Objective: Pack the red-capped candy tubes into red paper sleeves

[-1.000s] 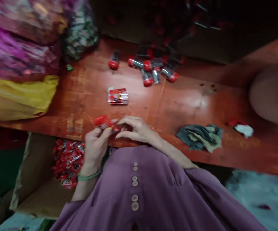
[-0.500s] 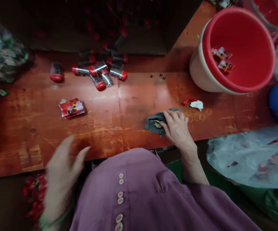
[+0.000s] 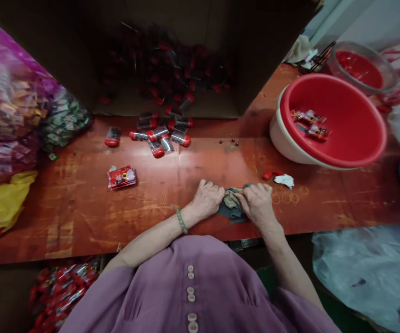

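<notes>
Both hands meet at a crumpled grey-green cloth [image 3: 232, 210] near the front edge of the table, with a paler beige piece bunched on top. My left hand [image 3: 208, 199], with a green bead bracelet at the wrist, has its fingers closed on the cloth's left side. On the other side my right hand [image 3: 257, 203] grips it, thumb pressed inward. Right of that hand lie a white scrap [image 3: 284, 180], a small red piece [image 3: 271, 175] and several rubber bands [image 3: 286, 198]. A stack of red printed packets [image 3: 122, 177] rests to the left.
Clear tubes with red caps [image 3: 158, 134] lie before an open cardboard box [image 3: 255, 69] holding more. A red basin [image 3: 345, 120] with a few packets sits inside a white one at right. Filled plastic bags [image 3: 9, 111] line the left; clear plastic sheeting [image 3: 366, 268] hangs front right.
My left hand has come from the lower left, open, to the cloth and closed on it. My right hand has stayed on the cloth. The view has tilted up, showing more of the box.
</notes>
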A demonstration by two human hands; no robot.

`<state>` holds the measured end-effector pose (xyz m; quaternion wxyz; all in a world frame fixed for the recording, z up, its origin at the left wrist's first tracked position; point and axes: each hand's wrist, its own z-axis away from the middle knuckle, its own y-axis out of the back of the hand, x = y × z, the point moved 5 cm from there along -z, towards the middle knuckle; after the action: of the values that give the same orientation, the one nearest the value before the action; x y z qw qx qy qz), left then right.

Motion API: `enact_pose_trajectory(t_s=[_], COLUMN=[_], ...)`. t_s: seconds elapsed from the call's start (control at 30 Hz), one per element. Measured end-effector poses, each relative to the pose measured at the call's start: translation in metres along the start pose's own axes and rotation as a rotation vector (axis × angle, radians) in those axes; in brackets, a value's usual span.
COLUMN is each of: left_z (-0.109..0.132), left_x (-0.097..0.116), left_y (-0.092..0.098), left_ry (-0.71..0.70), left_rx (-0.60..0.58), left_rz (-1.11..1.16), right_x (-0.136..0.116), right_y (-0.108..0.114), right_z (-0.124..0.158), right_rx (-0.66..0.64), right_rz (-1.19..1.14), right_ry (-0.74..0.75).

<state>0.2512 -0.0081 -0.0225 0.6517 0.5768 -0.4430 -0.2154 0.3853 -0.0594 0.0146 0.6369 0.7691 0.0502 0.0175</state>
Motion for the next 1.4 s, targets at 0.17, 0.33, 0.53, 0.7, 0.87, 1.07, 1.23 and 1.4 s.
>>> enact_pose_trajectory(t_s=[0.17, 0.33, 0.53, 0.7, 0.87, 1.07, 1.23, 1.4], left_z=[0.000, 0.059, 0.159, 0.184, 0.190, 0.192, 0.188, 0.185], left_x=[-0.010, -0.059, -0.148, -0.179, -0.192, -0.200, -0.203, -0.204], left_y=[0.011, 0.066, 0.101, 0.087, 0.082, 0.086, 0.092, 0.094], left_ry=[0.019, 0.128, 0.460, 0.525, 0.488, 0.467, 0.477, 0.511], left_rx=[0.063, 0.343, 0.427, 0.340, 0.446, 0.506, 0.480, 0.419], left_rz=[0.083, 0.058, -0.096, 0.020, 0.059, 0.061, 0.043, 0.069], right_x=[-0.001, -0.048, -0.100, -0.113, -0.120, -0.129, -0.135, -0.151], right_y=[0.011, 0.005, -0.036, -0.059, -0.048, -0.035, -0.031, -0.039], right_z=[-0.046, -0.138, -0.223, -0.231, -0.197, -0.155, -0.160, -0.172], right_rx=[-0.115, -0.238, -0.297, -0.317, -0.401, -0.571, -0.545, -0.626], right_rz=[-0.163, -0.279, -0.153, -0.112, -0.205, -0.364, -0.297, -0.312], right_ry=[0.034, 0.210, 0.204, 0.148, 0.129, 0.215, 0.417, 0.580])
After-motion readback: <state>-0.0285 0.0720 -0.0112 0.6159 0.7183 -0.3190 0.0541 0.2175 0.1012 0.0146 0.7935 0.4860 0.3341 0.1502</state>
